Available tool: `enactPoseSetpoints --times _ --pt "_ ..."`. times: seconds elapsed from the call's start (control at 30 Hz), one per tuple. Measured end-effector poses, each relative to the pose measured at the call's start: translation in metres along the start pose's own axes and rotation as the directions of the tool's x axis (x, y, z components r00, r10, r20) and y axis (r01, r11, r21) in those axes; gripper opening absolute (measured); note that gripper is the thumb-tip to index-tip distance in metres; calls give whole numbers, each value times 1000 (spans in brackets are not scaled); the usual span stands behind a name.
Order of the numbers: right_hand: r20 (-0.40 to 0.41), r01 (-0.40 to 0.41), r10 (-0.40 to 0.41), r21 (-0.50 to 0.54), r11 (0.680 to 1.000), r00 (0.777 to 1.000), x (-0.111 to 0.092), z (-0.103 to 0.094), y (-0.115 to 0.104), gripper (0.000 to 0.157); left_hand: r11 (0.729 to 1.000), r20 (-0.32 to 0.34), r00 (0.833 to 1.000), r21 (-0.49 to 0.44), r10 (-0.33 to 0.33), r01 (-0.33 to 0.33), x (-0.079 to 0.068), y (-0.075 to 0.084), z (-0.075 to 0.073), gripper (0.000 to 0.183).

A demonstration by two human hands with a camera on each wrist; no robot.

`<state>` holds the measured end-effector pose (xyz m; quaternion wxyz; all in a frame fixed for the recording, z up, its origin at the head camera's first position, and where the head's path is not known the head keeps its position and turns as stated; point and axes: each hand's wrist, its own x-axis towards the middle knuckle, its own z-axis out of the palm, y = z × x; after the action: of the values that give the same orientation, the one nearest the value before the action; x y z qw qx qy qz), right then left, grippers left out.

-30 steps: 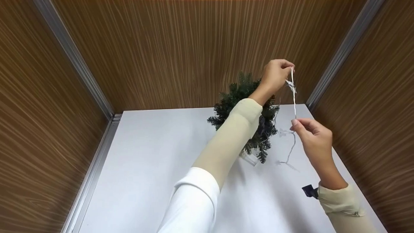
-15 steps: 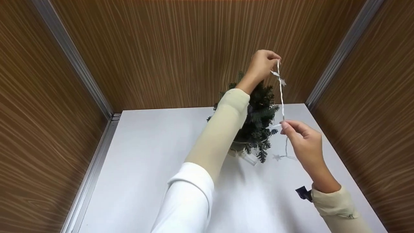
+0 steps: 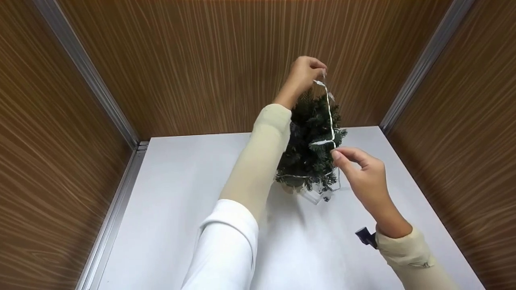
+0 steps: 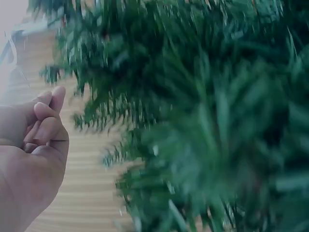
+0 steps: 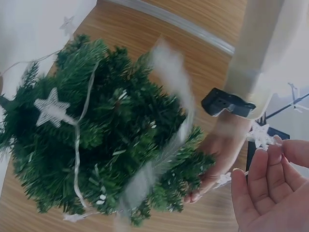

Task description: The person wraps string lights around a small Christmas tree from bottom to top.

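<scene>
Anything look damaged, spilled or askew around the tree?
Nothing stands out. The artificial Christmas tree stands on the white table, and the star string lights run between the left hand and right hand with no visible break.

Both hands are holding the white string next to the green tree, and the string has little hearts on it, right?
Not quite: the right wrist view shows stars, not hearts. The rest is right: the left hand and right hand both hold the white string next to the green tree.
</scene>
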<state>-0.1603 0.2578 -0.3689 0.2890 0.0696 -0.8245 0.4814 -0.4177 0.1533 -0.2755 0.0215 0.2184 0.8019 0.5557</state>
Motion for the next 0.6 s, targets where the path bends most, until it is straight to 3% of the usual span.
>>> enactPoseSetpoints --times 0.23,0.6 --pt "27 55 -56 48 997 998 -1 8 -10 10 995 -25 999 -92 -26 23 -3 -13 -13 18" --pt "74 122 -128 81 989 989 0 20 -20 9 980 -104 994 -197 15 -36 -6 -46 -23 16"
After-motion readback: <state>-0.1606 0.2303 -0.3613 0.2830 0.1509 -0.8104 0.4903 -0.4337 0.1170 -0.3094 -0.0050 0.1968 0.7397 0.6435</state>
